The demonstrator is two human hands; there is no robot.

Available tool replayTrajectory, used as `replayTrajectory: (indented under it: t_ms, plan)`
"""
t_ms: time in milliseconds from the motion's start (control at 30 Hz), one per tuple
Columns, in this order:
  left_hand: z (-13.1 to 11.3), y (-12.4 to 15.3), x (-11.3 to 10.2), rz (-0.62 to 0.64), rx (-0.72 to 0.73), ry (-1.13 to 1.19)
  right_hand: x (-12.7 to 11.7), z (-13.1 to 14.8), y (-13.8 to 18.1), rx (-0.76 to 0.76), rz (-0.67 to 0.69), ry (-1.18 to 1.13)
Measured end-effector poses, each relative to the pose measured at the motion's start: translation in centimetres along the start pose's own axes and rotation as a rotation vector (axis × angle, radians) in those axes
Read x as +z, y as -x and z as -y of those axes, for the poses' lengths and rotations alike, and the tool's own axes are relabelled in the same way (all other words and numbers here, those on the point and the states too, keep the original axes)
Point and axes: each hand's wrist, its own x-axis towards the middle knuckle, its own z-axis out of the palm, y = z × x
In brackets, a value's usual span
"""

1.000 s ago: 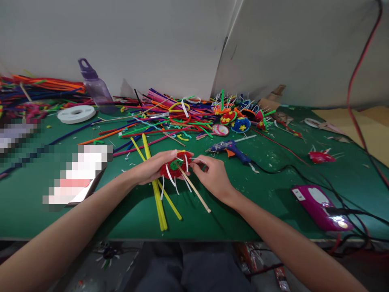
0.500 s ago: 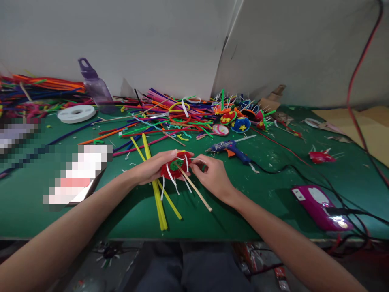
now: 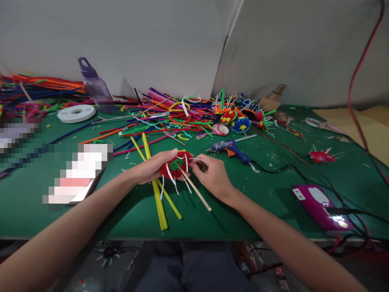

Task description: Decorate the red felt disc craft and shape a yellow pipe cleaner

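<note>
My left hand [image 3: 153,167] grips a small red round craft piece [image 3: 175,165] with a green centre and white strips hanging from it, just above the green table [image 3: 127,215]. A thin wooden stick [image 3: 196,190] runs from the piece toward me. My right hand [image 3: 212,175] is at the piece's right edge, fingers pinched on one of its white strips. Two long yellow pipe cleaners [image 3: 156,186] lie on the table under the hands.
A blue glue gun [image 3: 231,148] lies just beyond my right hand, its cable trailing right. A heap of coloured pipe cleaners [image 3: 170,115], finished craft pieces [image 3: 240,115], a purple bottle [image 3: 95,87], a white tape reel [image 3: 75,113] and a pink device [image 3: 319,205] lie around.
</note>
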Motion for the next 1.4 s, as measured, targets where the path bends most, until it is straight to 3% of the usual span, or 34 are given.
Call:
replayTrajectory:
  t_ms: [367, 1400]
  plan:
    - [-0.11, -0.04, 0.22, -0.032, 0.009, -0.019, -0.06, 0.01, -0.09, 0.025, 0.085, -0.034]
    - [-0.17, -0.08, 0.43, -0.068, -0.063, -0.053, 0.05, 0.08, 0.16, 0.014, 0.048, -0.037]
